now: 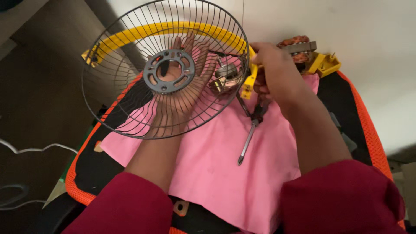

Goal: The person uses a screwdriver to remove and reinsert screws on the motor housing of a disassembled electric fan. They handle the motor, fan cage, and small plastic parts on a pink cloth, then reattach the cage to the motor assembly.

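Fan guard (130,86), a round cage of dark wire with a grey hub ring (169,71) at its centre, is tilted up in front of you over the pink cloth (216,169). Your left hand (182,65) sits behind the wires, fingers spread and pressed against the back of the guard around the hub ring, so it supports the guard from behind; the wires blur the fingers, and you cannot tell more of the grip than that. A yellow plastic band (169,28) arcs along the upper rim of the guard, ending in a clip on the far left and another on the right.

Your right hand (275,71) is closed at the right edge of the guard, curled around the yellow clip end (250,82) where the band meets the rim. A small metal motor part (225,76) shows through the wires just beside that hand. Beyond your knuckles lies a motor core with copper windings (297,45), next to a yellow plastic piece (325,64).

Below the right hand, a screwdriver (247,143) points down across the pink cloth, its tip free; whether your fingers hold its handle cannot be told. The cloth lies on a black mat with an orange mesh border (372,134). Both sleeves are dark red.
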